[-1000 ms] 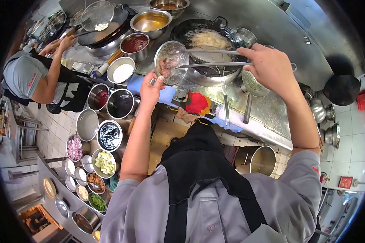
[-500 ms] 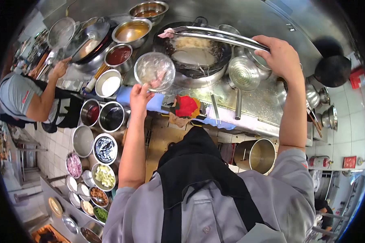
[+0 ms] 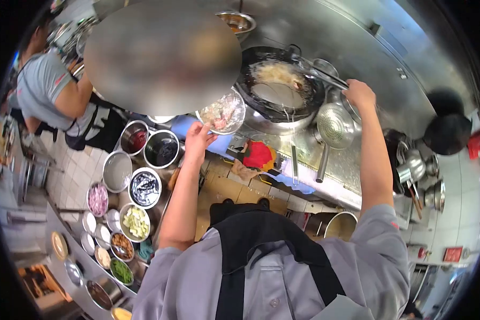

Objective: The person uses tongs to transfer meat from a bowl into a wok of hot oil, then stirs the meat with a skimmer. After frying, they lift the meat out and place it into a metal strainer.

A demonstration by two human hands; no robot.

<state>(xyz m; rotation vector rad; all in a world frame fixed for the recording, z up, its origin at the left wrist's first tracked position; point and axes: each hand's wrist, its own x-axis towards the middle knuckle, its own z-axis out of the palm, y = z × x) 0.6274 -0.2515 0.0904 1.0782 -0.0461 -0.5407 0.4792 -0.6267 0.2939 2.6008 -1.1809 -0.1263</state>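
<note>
My left hand grips the near rim of a clear bowl, which holds pinkish raw meat pieces. A blurred patch covers part of its far side. In my right hand are long metal tongs, reaching over a black wok of bubbling oil. A browned piece lies in the oil near the tong tips. Inside the wok rests a round mesh strainer, its handle hanging over the counter edge.
A perforated ladle lies right of the wok. Red and blue cloths sit at the counter edge. Pots of sauce and bowls of chopped ingredients stand at left. A co-worker stands far left; a large pot is below.
The tongs have swung down toward the oil, and the meat piece at their tips is no longer there. The view has shifted, and a blurred patch now covers the upper left.
</note>
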